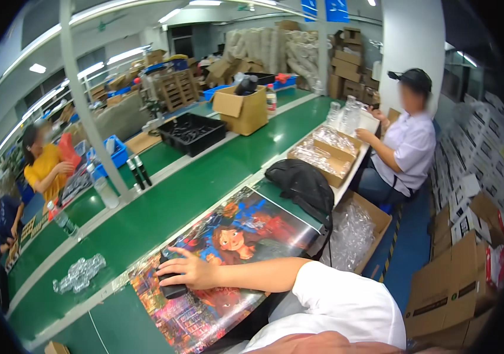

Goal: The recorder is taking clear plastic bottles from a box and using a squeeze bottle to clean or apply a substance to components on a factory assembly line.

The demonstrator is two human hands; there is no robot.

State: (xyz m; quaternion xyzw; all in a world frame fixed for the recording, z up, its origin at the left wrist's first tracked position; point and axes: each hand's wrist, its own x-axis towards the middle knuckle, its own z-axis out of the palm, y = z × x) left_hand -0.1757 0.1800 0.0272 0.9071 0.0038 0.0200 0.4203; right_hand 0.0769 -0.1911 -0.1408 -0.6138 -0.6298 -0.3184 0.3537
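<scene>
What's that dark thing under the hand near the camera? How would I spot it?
Follow the long green workbench to its near end, where a colourful cartoon poster lies flat. On the poster's left part, a hand rests on a small black block, the only plain dark thing on the bright print.

Green conveyor (205, 177), stacked cartons (346, 59), ceiling strip lights (125, 56)

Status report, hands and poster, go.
One hand flat on black block, pressing colourful poster. Other hand out of view. Black bag at poster's far corner.
</scene>
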